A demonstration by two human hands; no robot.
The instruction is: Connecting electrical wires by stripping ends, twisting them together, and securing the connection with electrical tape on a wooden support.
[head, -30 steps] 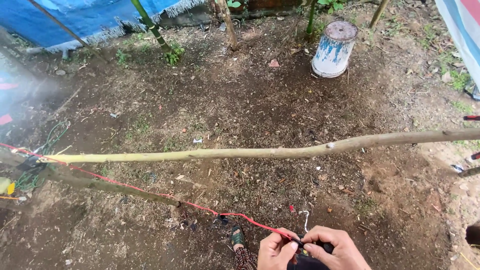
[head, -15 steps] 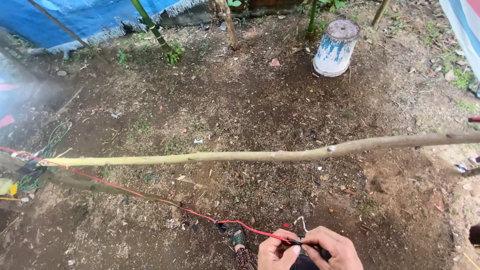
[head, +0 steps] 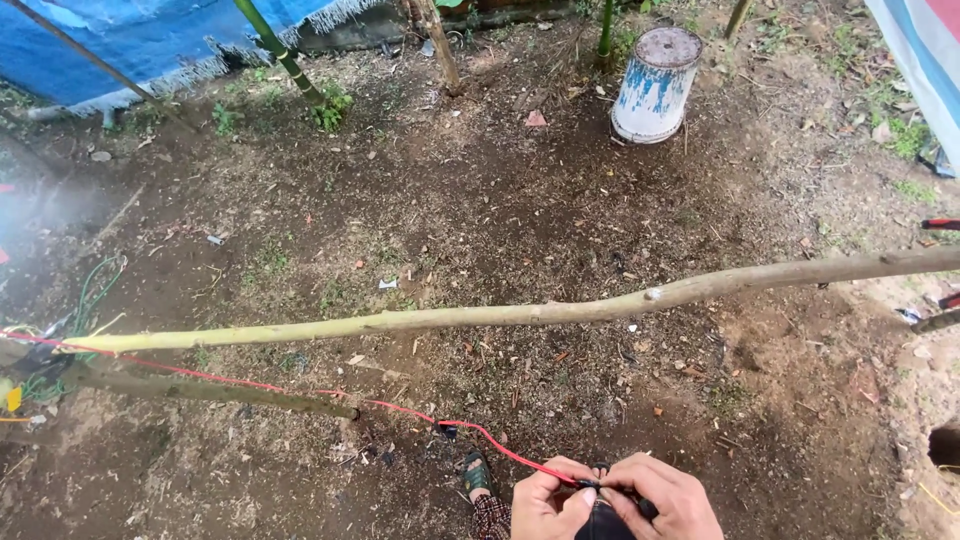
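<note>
A thin red string runs from the far left, low over the dirt, to the bottom middle of the head view. My left hand pinches the string's near end. Right beside it, my right hand grips a small dark object held between both hands; what it is I cannot make out. A long pale stripped pole spans the view just beyond my hands, from the left edge to the right edge. My sandalled foot shows below the string.
A shorter dark pole lies on the ground under the red string. An upturned white and blue bucket stands at the back. A blue tarp hangs at the back left, with green stakes. A hole opens at right.
The view has dipped slightly and my hands sit a little lower in it. They still work the red string's end close together. The poles have not moved.
</note>
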